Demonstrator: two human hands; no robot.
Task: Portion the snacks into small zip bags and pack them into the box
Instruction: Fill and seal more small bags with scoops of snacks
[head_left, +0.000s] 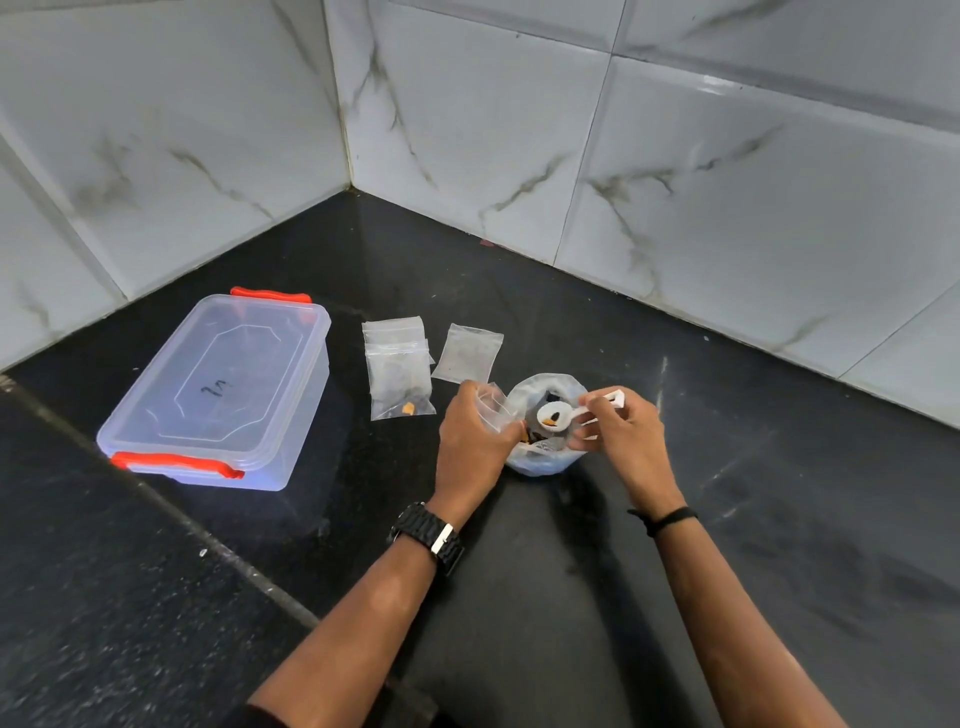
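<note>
The fingers of the right hand pinch the handle of a small white scoop, whose bowl carries a few dark and orange snack pieces. The scoop hangs over the open mouth of a clear snack bag that stands on the black bench. At the scoop's 9 o'clock, the left hand curls its fingers round a small zip bag, held upright with its mouth toward the scoop and just beside the snack bag's rim. A black watch sits on the left wrist and a thin black band on the right.

At 11 o'clock from the hands, an empty zip bag lies flat on the bench. At its 9 o'clock lies a small pile of zip bags; the top one holds some snack pieces. Well to the left, at 9 o'clock from the hands, stands the clear plastic box, its lid on, with red clips at both ends. Grey-veined white tiles line the corner behind.
</note>
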